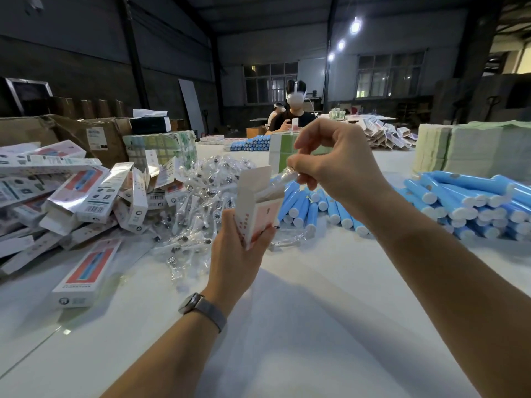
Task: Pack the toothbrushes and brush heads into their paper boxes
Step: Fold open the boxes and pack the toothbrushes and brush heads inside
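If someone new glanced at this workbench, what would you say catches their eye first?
Most likely the two hands mid-frame: the left hand holds an open pink paper box upright, while the right hand pinches a wrapped brush head into its top. Next, the bright blue toothbrush handles heaped on the right of the white table, and the jumble of boxes on the left.

Table (301, 326): smooth white top with a faint sheen. Paper box (258, 208) above it: matt card, pink print. Boxes (94, 193) left of that box: glossy, foil-bright card. Brush heads (201, 202) beside them: clear crinkled plastic wrap. Toothbrush handles (465, 205) to its right: smooth blue plastic, white caps. Watch strap (209, 311): grey woven metal.
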`<state>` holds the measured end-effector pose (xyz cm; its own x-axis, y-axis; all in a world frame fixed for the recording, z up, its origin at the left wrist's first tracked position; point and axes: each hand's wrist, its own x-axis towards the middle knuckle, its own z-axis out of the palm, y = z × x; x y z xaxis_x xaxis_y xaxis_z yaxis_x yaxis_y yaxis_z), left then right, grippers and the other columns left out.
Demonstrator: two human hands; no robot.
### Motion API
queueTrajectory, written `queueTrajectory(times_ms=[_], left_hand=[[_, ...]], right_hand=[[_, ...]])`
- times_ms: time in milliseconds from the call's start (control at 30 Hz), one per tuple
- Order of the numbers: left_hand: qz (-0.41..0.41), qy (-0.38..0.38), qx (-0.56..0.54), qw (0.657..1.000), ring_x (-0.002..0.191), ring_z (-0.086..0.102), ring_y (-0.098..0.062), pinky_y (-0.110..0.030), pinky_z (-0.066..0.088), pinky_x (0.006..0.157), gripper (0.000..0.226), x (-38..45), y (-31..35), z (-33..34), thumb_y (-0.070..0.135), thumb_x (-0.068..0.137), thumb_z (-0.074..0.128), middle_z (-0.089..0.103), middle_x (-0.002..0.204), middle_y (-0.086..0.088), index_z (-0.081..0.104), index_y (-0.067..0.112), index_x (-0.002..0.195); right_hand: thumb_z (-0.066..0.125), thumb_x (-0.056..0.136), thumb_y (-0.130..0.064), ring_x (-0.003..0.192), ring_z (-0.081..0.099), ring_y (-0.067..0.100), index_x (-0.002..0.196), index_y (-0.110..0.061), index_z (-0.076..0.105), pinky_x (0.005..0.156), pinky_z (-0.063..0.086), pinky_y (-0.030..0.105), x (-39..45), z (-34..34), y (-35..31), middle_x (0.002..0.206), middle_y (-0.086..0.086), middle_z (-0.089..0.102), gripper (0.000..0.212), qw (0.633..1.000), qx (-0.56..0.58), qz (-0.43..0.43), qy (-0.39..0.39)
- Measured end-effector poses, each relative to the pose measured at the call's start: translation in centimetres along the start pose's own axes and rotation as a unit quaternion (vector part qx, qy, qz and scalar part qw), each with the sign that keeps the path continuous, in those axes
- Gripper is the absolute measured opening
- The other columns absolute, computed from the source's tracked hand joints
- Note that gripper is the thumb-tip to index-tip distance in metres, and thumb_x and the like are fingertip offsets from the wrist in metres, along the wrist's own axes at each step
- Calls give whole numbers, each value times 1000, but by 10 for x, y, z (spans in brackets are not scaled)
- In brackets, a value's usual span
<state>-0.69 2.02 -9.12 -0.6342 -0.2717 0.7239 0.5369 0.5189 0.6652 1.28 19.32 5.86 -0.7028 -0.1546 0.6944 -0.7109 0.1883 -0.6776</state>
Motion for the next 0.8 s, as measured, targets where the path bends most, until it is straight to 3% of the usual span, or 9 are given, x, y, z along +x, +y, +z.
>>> queueTrajectory(times_ms=[133, 233, 400, 633, 800], left_hand=[[16, -10, -14, 1000, 67, 59, -13, -30, 48, 49, 39, 0, 2, 3, 57, 74, 67, 60, 82, 15, 34, 42, 90], [-2, -8, -24, 1000, 68, 60, -7, -22, 46, 48, 40, 1, 1, 3, 58, 72, 67, 62, 86, 21, 35, 42, 90], [-8, 2, -32, 999, 74, 61, -2, -21, 49, 50, 41, 2, 1, 2, 52, 76, 69, 61, 87, 18, 35, 38, 92], [19, -13, -26, 999, 65, 58, -8, -19, 44, 46, 40, 0, 4, 3, 37, 81, 73, 58, 84, 9, 34, 43, 89], [44, -36, 5, 998, 72, 57, -6, -23, 46, 52, 39, -4, 11, 3, 42, 77, 72, 57, 84, 15, 36, 51, 90]], right_hand=[[81, 78, -12, 57, 69, 17, 87, -13, 65, 50, 52, 22, -4, 5, -8, 78, 3, 68, 18, 997, 70, -15, -19], [81, 78, -8, 62, 70, 18, 87, -14, 68, 52, 53, 21, -7, 11, -10, 79, -1, 71, 17, 996, 75, -19, -48], [74, 76, 11, 61, 70, 16, 90, -14, 70, 56, 56, 23, -1, -3, -17, 76, 5, 73, 29, 998, 27, -6, -53], [73, 71, 8, 60, 71, 19, 80, -14, 71, 56, 60, 30, 5, -18, -18, 71, 3, 72, 24, 993, -94, 0, -67], [76, 70, 7, 55, 70, 17, 79, -14, 70, 52, 57, 26, 6, -17, -12, 66, 1, 72, 23, 985, -131, 39, -104]])
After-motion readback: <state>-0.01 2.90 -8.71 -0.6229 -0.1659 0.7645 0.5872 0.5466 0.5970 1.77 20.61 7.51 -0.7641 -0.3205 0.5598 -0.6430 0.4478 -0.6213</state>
